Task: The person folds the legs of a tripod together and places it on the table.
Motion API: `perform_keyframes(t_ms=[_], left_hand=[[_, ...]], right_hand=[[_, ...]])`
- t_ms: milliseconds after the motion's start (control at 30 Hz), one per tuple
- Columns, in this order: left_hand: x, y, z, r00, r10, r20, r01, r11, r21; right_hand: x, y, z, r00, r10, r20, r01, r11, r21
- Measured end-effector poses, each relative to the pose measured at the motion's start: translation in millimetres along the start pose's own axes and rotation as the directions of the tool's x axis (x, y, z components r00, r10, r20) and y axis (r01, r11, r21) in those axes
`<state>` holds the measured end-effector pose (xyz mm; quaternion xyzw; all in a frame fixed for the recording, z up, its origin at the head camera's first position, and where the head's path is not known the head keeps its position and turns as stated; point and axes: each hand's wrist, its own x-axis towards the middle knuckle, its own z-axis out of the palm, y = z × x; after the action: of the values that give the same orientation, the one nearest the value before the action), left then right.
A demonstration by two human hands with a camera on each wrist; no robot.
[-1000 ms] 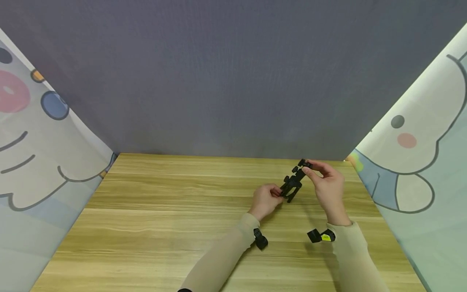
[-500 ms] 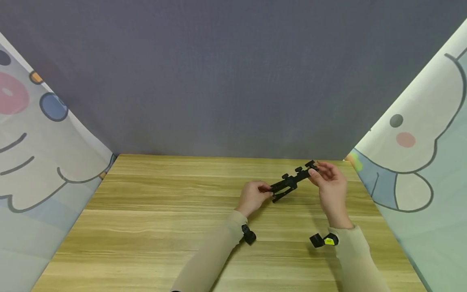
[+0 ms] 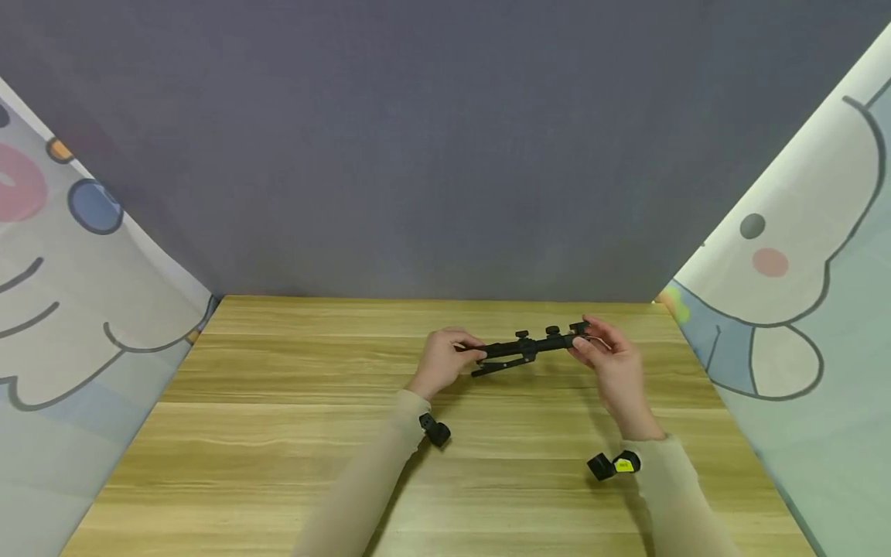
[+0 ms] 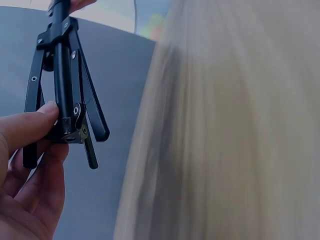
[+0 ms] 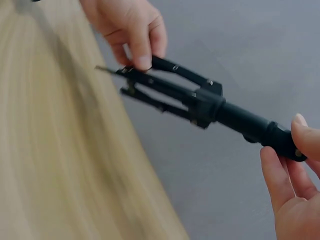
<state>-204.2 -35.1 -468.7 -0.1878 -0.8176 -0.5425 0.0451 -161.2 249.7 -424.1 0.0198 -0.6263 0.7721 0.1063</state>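
A small black tripod (image 3: pixel 527 348) with folded legs and several knobs along its upper side is held nearly level above the table, between both hands. My left hand (image 3: pixel 448 360) pinches its leg end between thumb and fingers. In the left wrist view the tripod's legs (image 4: pixel 92 100) splay slightly around the centre tube, and the thumb presses on that tube. My right hand (image 3: pixel 611 368) pinches the opposite, head end. In the right wrist view the tripod's tube (image 5: pixel 242 120) runs down to the thumb and fingertips of that hand.
A wood-grain table (image 3: pixel 292 433) lies beneath the hands. Behind it rises a dark grey panel (image 3: pixel 445 155). Cartoon-printed sheets stand at the left (image 3: pixel 90 309) and right (image 3: pixel 780 325). Each sleeve carries a small black wrist camera (image 3: pixel 435 430).
The tripod has swung from a steep slant to nearly level. My left hand has moved left and slightly up with the leg end; the right hand still holds the head end and has shifted slightly.
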Motion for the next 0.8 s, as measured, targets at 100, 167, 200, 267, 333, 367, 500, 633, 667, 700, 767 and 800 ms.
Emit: perform_keyframes(t_ms=[100, 167, 200, 267, 333, 367, 500, 633, 667, 700, 767, 800], left_hand=[[1.0, -3.5, -14.3, 1.000, 0.008, -0.006, -0.008, 0.999, 0.034], [1.2, -4.1, -23.6, 1.000, 0.013, -0.002, -0.013, 0.998, 0.058], [1.1, -4.2, -28.1, 1.000, 0.015, 0.002, -0.015, 0.998, 0.067], [0.5, -4.6, -36.0, 1.000, 0.023, 0.012, -0.024, 0.996, 0.088], [-0.4, -5.1, -43.1, 1.000, 0.019, 0.018, -0.021, 0.994, 0.109], [-1.1, -5.5, -46.2, 1.000, 0.019, 0.021, -0.022, 0.993, 0.117], [-4.9, -7.6, -57.0, 0.999, 0.013, 0.034, -0.018, 0.988, 0.153], [-9.5, -12.4, -64.9, 0.999, 0.018, 0.046, -0.025, 0.987, 0.161], [-10.7, -14.4, -66.5, 0.999, 0.010, 0.052, -0.018, 0.987, 0.159], [-11.7, -15.9, -67.8, 0.998, 0.001, 0.057, -0.010, 0.987, 0.160], [-13.6, -18.0, -69.8, 0.998, -0.017, 0.067, 0.006, 0.986, 0.164], [-14.3, -18.9, -70.6, 0.997, -0.029, 0.072, 0.017, 0.986, 0.165]], right_hand=[[-0.1, 6.2, 0.5, 0.999, 0.030, 0.041, -0.027, 0.997, -0.078], [-0.3, 10.6, 0.8, 0.997, 0.052, 0.062, -0.041, 0.986, -0.163], [-0.7, 12.8, 1.2, 0.995, 0.062, 0.074, -0.046, 0.978, -0.204], [-1.5, 17.6, 2.1, 0.992, 0.071, 0.101, -0.039, 0.957, -0.288], [-2.4, 22.8, 3.7, 0.987, 0.076, 0.140, -0.027, 0.945, -0.327], [-2.8, 25.6, 4.7, 0.984, 0.078, 0.161, -0.022, 0.944, -0.328], [-3.4, 36.7, 8.9, 0.970, 0.085, 0.226, -0.013, 0.952, -0.305], [-2.7, 44.0, 15.5, 0.963, 0.109, 0.248, -0.026, 0.948, -0.318], [-1.8, 46.5, 17.1, 0.961, 0.128, 0.244, -0.043, 0.944, -0.327], [-1.1, 49.0, 18.6, 0.960, 0.141, 0.242, -0.054, 0.940, -0.336], [0.2, 53.5, 21.6, 0.958, 0.171, 0.230, -0.080, 0.930, -0.358], [0.4, 55.5, 22.9, 0.957, 0.186, 0.224, -0.092, 0.924, -0.371]])
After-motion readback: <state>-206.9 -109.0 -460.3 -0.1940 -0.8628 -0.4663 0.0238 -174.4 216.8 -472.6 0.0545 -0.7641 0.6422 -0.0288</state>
